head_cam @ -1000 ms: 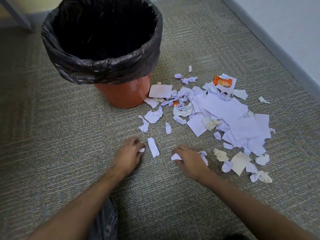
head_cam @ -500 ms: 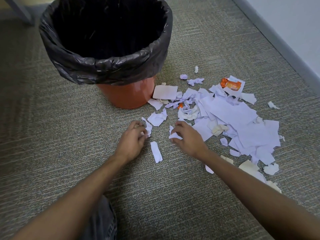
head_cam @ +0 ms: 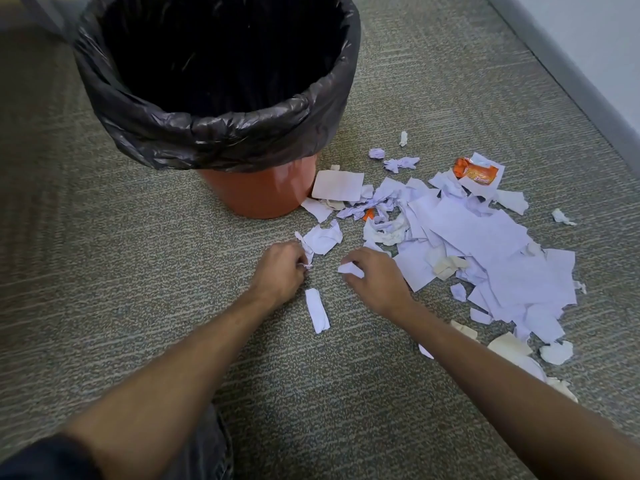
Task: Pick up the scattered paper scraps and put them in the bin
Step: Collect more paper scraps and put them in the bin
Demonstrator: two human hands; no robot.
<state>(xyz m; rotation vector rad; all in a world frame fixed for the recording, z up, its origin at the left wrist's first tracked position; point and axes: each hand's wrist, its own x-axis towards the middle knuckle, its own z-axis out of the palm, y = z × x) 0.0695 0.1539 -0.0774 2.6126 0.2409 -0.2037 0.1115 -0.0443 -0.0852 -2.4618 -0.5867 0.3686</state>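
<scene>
Both bare forearms reach forward, low over the floor. The left hand (head_cam: 280, 268) and right hand (head_cam: 375, 277) are curled, each pinching paper.

The place looked like an office or similar commercial interior. Low-pile grey-green carpet (head_cam: 433, 81) with a fine striped weave covered the floor, meeting a plain grey skirting board (head_cam: 568, 74) under a pale painted wall (head_cam: 595, 26). An orange wastebasket (head_cam: 263, 192) lined with a black bin bag (head_cam: 221, 136) stood on it.

left hand (head_cam: 280, 268) gripping scrap (head_cam: 307, 252) | right hand (head_cam: 375, 277) pinching white scrap (head_cam: 350, 269) | bin (head_cam: 221, 133) standing far left | paper pile (head_cam: 485, 244) lying right
</scene>
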